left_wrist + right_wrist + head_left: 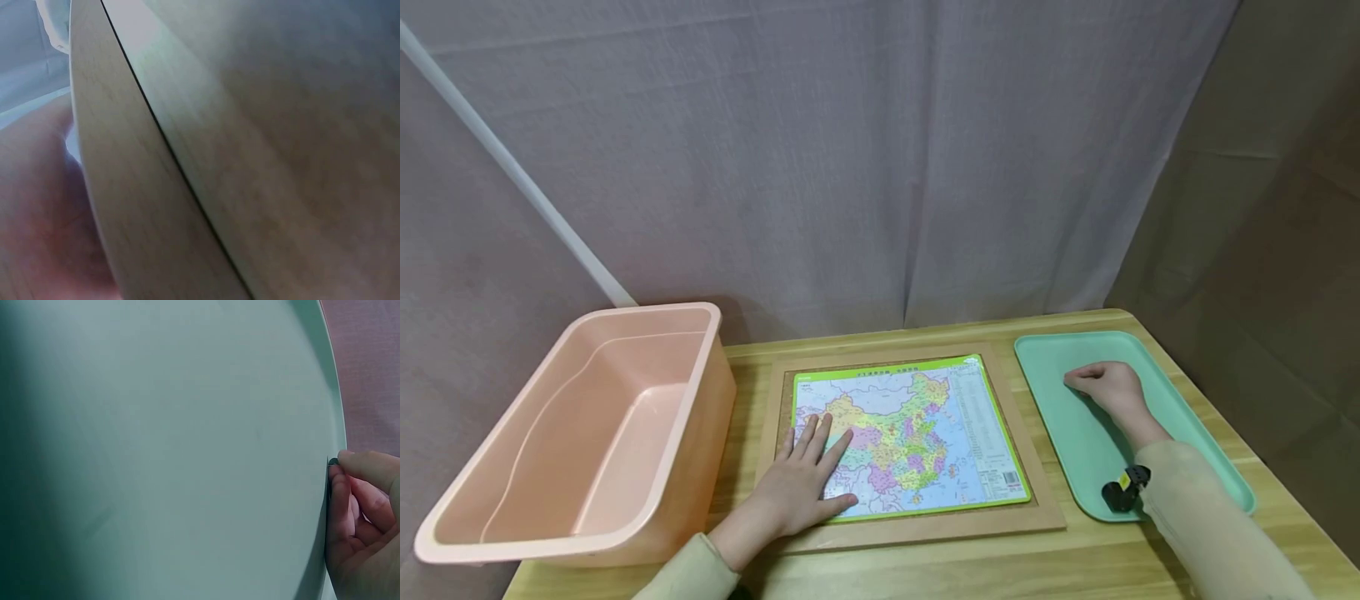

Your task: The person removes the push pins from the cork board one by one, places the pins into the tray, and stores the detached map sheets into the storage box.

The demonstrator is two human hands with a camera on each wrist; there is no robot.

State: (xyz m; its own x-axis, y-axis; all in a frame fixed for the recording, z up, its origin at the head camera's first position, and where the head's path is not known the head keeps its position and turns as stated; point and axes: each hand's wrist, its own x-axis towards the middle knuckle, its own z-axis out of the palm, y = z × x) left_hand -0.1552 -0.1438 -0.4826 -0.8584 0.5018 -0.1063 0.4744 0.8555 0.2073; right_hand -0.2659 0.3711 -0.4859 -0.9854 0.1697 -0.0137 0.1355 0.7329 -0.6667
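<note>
A colourful printed map of China with a green border lies on a brown board. My left hand rests on the map's left part, palm down with fingers spread. Over the light green tray to the right is my right hand, its thumb and forefinger pinched together. The right wrist view shows a small dark thing between those fingertips; its kind is too small to tell. In that view, the right hand is low against the tray's surface. The left wrist view shows only part of the left hand, blurred.
A deep pink plastic tub stands at the left of the wooden table. Grey cloth hangs behind the table, and darker cloth is on the right. A black wrist camera sits at the right cuff.
</note>
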